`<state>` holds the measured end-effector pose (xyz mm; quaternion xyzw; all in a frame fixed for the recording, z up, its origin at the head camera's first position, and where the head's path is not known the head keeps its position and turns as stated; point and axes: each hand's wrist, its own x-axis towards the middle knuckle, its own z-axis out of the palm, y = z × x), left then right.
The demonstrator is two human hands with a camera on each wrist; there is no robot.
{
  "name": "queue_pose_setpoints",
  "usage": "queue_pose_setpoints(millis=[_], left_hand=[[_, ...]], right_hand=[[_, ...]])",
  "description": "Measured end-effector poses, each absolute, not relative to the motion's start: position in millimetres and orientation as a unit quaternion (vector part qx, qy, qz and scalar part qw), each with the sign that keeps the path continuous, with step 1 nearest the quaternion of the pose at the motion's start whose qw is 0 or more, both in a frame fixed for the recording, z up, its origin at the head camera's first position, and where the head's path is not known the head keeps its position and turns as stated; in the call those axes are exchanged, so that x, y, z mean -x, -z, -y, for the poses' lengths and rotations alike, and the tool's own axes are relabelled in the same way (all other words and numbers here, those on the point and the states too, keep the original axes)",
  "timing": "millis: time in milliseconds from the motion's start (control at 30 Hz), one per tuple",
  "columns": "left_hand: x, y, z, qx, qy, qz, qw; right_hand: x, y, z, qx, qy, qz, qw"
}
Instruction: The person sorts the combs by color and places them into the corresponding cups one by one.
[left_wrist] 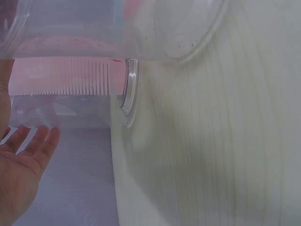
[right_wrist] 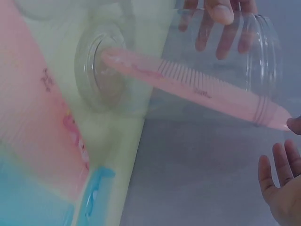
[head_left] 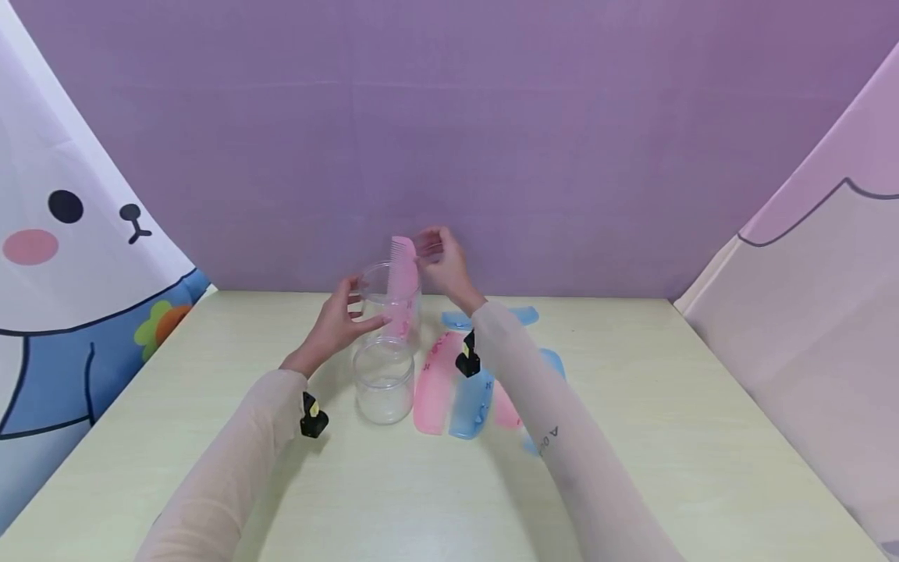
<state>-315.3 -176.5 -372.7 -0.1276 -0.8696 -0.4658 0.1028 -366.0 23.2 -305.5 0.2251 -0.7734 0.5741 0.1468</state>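
The pink comb [head_left: 403, 273] stands at a lean inside the clear jar [right_wrist: 268, 56] farther from the person, its lower end near the jar's base and its upper end sticking out over the rim, with the teeth turned to the left in the head view. It looks like thin, smooth plastic, so it is probably light and fairly stiff along its spine, a little slippery on its flat faces, and weakest at the fine teeth. The protruding end of the solid spine seems the best place for a thumb-and-finger pinch, since the teeth could bend or catch on the rim. The right hand [head_left: 449, 269] is beside that end with its fingers loose and spread rather than clenched; its thumb is at the tip, though whether it touches cannot be told. The left hand [head_left: 335, 328] grasps the jar's side, thumb in front and fingers round the wall. The jar appears thin-walled, hard and light, likely to slide or tip under a sideways push, so a steady, gentle hold on the body, below the rim, suits it better than a squeeze. A second jar [head_left: 384, 402] stands just in front on the table [head_left: 351, 499], and pink and blue combs [head_left: 472, 406] lie to its right.
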Motion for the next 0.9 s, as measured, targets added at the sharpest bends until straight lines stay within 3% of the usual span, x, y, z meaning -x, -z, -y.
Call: queue_pose_setpoints(millis=[433, 900], left_hand=[[312, 370, 179, 0.12, 0.463, 0.873, 0.092], [313, 370, 180, 0.111, 0.467, 0.873, 0.088]], right_hand=[[360, 316, -70, -0.221, -0.556, 0.795, 0.097], [353, 359, -121, -0.195, -0.5, 0.841, 0.061]])
